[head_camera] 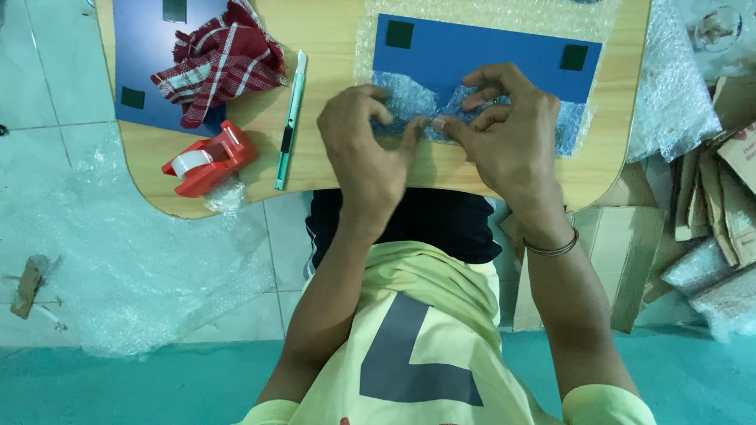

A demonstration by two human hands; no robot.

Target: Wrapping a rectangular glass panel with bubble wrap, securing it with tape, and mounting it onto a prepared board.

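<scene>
We look down on a rounded light-wood surface (331,35) and see both hands meeting at its near edge, over a flat blue rectangular panel (480,59) that lies on a sheet of clear bubble wrap (480,14). The wrap's near flap (409,98) is folded up over the panel's lower part, and that is where the fingers work. Our left hand (362,142) rests knuckles-up with fingers curled, its thumb and forefinger pinched together on the flap's edge, apparently to keep the fold from springing back. Our right hand (504,130) arches over the flap, fingertips pressing it down onto the panel, its thumb meeting the left forefinger at the same spot; a thin bracelet (551,248) circles that wrist.

Toward the far left corner lies a second blue panel (142,55) with a red-and-white checked cloth (220,59) heaped on it. Near the left edge sits a red tape dispenser (209,157), and a slim green utility knife (290,118) lies beside it, within easy reach. More bubble wrap (142,260) covers the floor on the left, flattened cardboard (709,205) on the right.
</scene>
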